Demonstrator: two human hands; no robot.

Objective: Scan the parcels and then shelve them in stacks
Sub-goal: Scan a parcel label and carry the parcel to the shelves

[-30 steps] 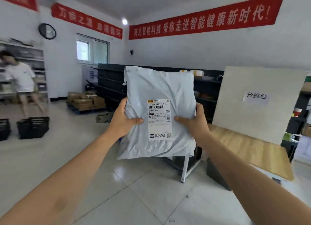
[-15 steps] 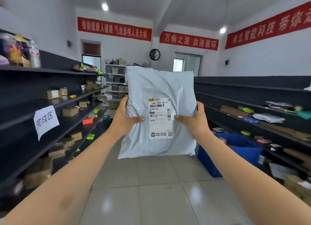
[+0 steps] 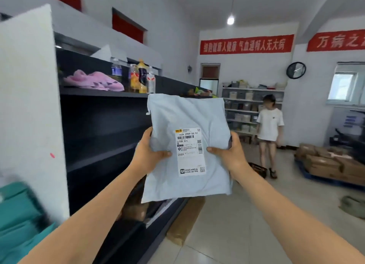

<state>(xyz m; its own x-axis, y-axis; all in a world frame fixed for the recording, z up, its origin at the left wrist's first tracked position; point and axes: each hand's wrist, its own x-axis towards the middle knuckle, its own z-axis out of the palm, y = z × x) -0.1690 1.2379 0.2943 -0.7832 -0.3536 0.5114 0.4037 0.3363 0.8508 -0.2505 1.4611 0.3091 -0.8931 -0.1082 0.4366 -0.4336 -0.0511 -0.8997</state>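
Note:
I hold a pale grey-blue plastic mailer parcel (image 3: 187,115) upright in front of me, its white shipping label (image 3: 190,151) with barcodes facing me. My left hand (image 3: 147,153) grips its left edge, thumb across the front. My right hand (image 3: 230,153) grips the right edge the same way, thumb touching the label's side. A black shelf unit (image 3: 102,125) stands close on my left, its middle shelves dark and bare where I can see them.
The top shelf carries pink cloth (image 3: 92,81) and several bottles (image 3: 139,78). A white panel (image 3: 29,97) and teal items (image 3: 17,214) lie near left. A flat cardboard box (image 3: 185,220) lies by the shelf foot. A person (image 3: 268,133) stands ahead; stacked cartons (image 3: 325,163) sit right.
My view has swung further left, from the aisle between shelves to the end of the left shelf unit. The parcel stays gripped in both hands the same way.

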